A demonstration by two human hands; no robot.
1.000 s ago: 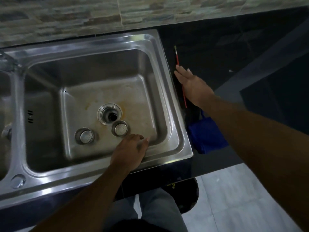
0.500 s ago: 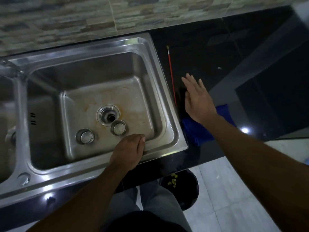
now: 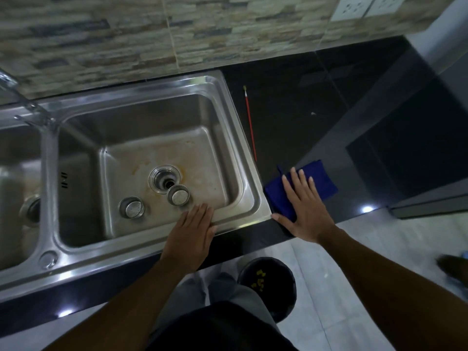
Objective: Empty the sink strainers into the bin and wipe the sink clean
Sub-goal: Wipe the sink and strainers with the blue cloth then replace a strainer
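Observation:
A steel sink (image 3: pixel 243 158) has a stained right basin with an open drain (image 3: pixel 165 179). Two round strainers stand on the basin floor: one (image 3: pixel 178 195) beside the drain, the other (image 3: pixel 132 206) to its left. My left hand (image 3: pixel 190 234) lies flat on the sink's front rim, fingers together, holding nothing. My right hand (image 3: pixel 305 207) rests flat with fingers spread on a folded blue cloth (image 3: pixel 319 179) on the black counter right of the sink. A black bin (image 3: pixel 268 282) with yellow scraps stands on the floor below the counter.
A thin red stick (image 3: pixel 250 122) lies on the black counter (image 3: pixel 291 97) along the sink's right edge. The tap (image 3: pixel 22 102) rises at the back left, by a second basin (image 3: pixel 17 181). Wall sockets (image 3: pixel 367 6) sit top right. Grey floor tiles (image 3: pixel 354 287) lie below.
My right hand has drawn back from beside the red stick and come down onto the blue cloth. My left hand has flattened from a loose curl onto the sink's front rim.

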